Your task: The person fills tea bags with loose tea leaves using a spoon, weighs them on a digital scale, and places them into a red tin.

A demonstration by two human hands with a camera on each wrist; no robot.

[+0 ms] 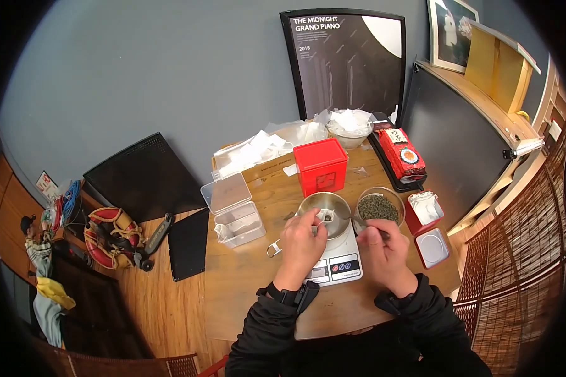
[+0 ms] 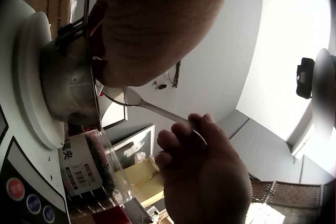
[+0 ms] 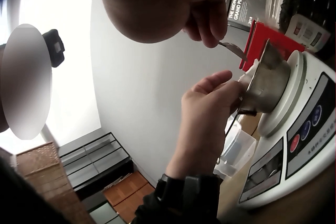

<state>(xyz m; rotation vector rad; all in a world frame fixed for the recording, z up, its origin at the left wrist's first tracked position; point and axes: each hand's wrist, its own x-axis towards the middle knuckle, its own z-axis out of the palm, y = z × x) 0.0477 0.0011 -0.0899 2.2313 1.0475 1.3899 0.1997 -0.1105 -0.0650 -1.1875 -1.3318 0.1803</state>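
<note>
A metal bowl (image 1: 341, 234) rests on the white kitchen scale (image 1: 352, 252). Inside it, a small white bag (image 1: 329, 212) with dark bits in its mouth is pinched by my left hand (image 1: 303, 246). My right hand (image 1: 387, 254) grips a metal spoon (image 2: 164, 112) by its handle; the right wrist view shows the spoon's bowl (image 3: 234, 50) tilted, above the metal bowl's rim (image 3: 261, 66). Right of the scale stands a clear round tub of dried green leaves (image 1: 377, 208). What the spoon carries cannot be made out.
A red canister (image 1: 321, 166) stands behind the metal bowl. To the left is an open clear plastic box (image 1: 241, 226); to the right, an open red tin (image 1: 424, 210) and its lid (image 1: 432, 248). Behind are white papers (image 1: 258, 151), a glass bowl (image 1: 350, 129) and a red package (image 1: 402, 154).
</note>
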